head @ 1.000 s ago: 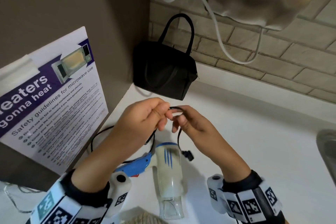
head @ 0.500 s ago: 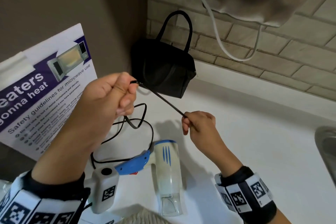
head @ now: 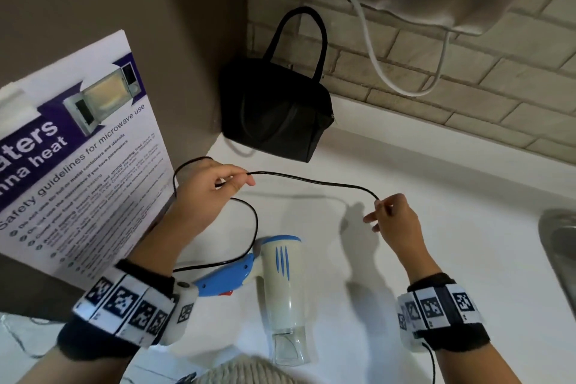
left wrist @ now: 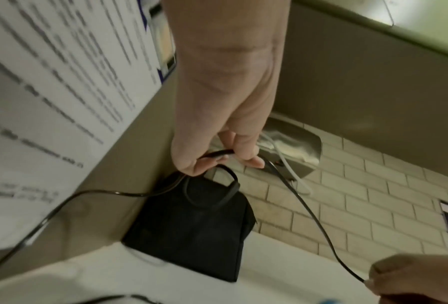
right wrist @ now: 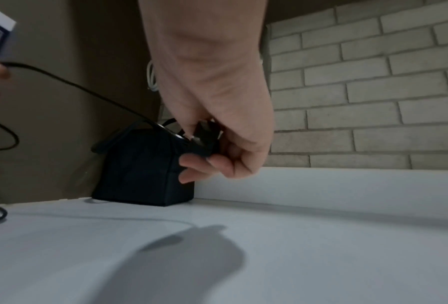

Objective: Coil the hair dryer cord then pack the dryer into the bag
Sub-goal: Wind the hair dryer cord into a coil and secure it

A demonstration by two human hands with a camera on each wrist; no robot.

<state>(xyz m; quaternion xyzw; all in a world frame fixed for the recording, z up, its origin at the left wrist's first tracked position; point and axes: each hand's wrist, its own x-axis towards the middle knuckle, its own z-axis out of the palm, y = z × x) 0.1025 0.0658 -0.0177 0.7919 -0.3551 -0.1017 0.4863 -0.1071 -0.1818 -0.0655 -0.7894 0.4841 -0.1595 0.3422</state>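
From the head view, you are stretching the thin black dryer cord [head: 311, 179] between both hands above the white bench [head: 436, 227]. Your left hand [head: 205, 193] is pinching it at about 9 o'clock of the frame's centre, and your right hand [head: 391, 215] is pinching the far end at about 3 o'clock. The white and blue hair dryer [head: 282, 287] is lying on the bench at 6 o'clock, with a loose loop of cord trailing from its handle. The black fabric handbag [head: 277, 115] is standing at 12 o'clock in the corner; you cannot tell whether it is unzipped.

From the left wrist view, your left fingers [left wrist: 246, 152] are gripping the cord just above the bag.

From the right wrist view, your right fingers [right wrist: 207, 164] are curling round the black plug [right wrist: 204, 135].

By my judgement, coiling is only beginning: no finished coil is showing, and packing is not yet started.
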